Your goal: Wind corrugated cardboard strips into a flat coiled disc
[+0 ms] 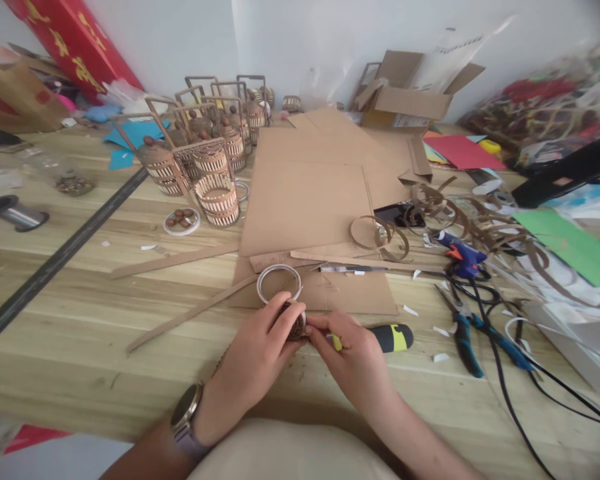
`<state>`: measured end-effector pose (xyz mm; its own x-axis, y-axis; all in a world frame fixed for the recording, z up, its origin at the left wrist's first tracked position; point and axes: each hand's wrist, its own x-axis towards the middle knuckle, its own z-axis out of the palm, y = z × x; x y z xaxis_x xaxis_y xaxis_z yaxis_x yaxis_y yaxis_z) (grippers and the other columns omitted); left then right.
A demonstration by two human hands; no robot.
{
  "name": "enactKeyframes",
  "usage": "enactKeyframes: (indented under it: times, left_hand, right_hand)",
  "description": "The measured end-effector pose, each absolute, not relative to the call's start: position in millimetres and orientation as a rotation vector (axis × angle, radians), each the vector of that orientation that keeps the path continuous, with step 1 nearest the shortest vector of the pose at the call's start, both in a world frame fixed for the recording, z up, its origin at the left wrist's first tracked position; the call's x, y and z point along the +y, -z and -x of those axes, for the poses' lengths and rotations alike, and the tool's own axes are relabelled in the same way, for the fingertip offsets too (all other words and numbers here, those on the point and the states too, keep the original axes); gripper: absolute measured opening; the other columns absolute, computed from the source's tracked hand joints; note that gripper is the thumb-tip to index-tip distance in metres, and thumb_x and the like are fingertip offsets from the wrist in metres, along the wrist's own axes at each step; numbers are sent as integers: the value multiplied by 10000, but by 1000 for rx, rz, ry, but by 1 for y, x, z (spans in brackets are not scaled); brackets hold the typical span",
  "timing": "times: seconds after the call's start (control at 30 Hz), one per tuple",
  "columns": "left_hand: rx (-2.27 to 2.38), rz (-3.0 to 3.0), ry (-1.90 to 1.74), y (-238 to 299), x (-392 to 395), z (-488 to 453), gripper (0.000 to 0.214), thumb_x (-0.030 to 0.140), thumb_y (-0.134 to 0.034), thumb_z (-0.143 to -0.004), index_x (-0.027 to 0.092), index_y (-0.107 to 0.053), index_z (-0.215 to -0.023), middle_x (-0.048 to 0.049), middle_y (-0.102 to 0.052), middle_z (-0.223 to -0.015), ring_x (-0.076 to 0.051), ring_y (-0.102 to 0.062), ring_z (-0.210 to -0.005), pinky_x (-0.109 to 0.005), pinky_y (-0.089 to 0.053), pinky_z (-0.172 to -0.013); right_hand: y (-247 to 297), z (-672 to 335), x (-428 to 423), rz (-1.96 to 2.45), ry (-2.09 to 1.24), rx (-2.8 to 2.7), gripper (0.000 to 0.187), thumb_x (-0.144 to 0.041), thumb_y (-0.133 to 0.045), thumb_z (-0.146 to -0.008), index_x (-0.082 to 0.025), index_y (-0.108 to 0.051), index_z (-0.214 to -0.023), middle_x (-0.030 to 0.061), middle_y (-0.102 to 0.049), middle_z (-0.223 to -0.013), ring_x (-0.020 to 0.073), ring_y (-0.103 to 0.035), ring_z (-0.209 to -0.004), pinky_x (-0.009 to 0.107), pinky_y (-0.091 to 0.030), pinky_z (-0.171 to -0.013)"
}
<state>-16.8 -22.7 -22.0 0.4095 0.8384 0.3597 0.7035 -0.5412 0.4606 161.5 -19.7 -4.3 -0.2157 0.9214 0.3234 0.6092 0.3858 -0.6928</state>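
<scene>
My left hand (260,347), wearing a watch, is closed around a small round brown piece (297,323) with a pale rim, mostly covered by the fingers. At that piece's right edge, the thumb and forefinger of my right hand (347,350) are pinched together; what lies between them is too small to make out. A roll of tape (261,287) lies flat just beyond my left fingers. Beside and partly behind my right hand is a screwdriver (393,338) with a black and yellow-green handle.
Cardboard sheets (305,193) cover the middle. Several small handled baskets (219,200) stand back left, near a dish of brown beads (181,221). Pliers (465,333), a blue glue gun (463,257), cables and curled brown strips (443,207) crowd the right. A black bar (65,257) crosses the left.
</scene>
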Motion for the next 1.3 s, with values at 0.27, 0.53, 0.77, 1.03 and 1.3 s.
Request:
enactKeyframes:
  times: [0.27, 0.53, 0.77, 1.03, 1.3]
  left_hand:
    - [1364, -2435, -829, 24, -23, 16, 393, 154, -589, -927, 206, -456, -1292, -183, -583, -1314, -324, -698, -1070, -455, -621, -843]
    - [1379, -2454, -818, 22, -23, 15, 384, 128, -578, -922, 196, -449, -1278, -190, -593, -1297, -319, -717, -1015, -450, -635, -795]
    - [1382, -2465, -794, 20, -24, 15, 407, 100, -571, -909, 195, -441, -1284, -192, -592, -1296, -320, -719, -1017, -444, -638, -792]
    - [1377, -2429, -795, 21, -24, 15, 452, 62, -598, -869, 187, -459, -1281, -188, -592, -1300, -333, -704, -1060, -451, -630, -817]
    - [1370, -2344, -834, 21, -23, 13, 512, 64, -614, -857, 247, -434, -1299, -144, -589, -1313, -303, -686, -1108, -433, -617, -866]
  right_hand:
    - [6, -161, -20, 1301, -510, -1964, 198, -157, -545, -921, -221, -720, -855, 8, -747, -732, 181, -687, -681, 279, -520, -669]
    - [7, -160, -20, 1299, -499, -2000, 209, -148, -523, -926, -222, -693, -829, 6, -742, -730, 178, -680, -670, 282, -506, -662]
    - [10, -160, -19, 1270, -444, -2034, 218, -140, -486, -947, -208, -664, -841, 6, -732, -726, 169, -675, -653, 296, -494, -694]
    - [12, -159, -19, 1249, -369, -2075, 214, -114, -478, -944, -197, -638, -829, 2, -707, -693, 163, -655, -635, 295, -471, -689]
    - [7, -162, -18, 1338, -409, -2011, 228, -137, -483, -930, -216, -661, -812, 7, -729, -711, 173, -669, -639, 289, -476, -644]
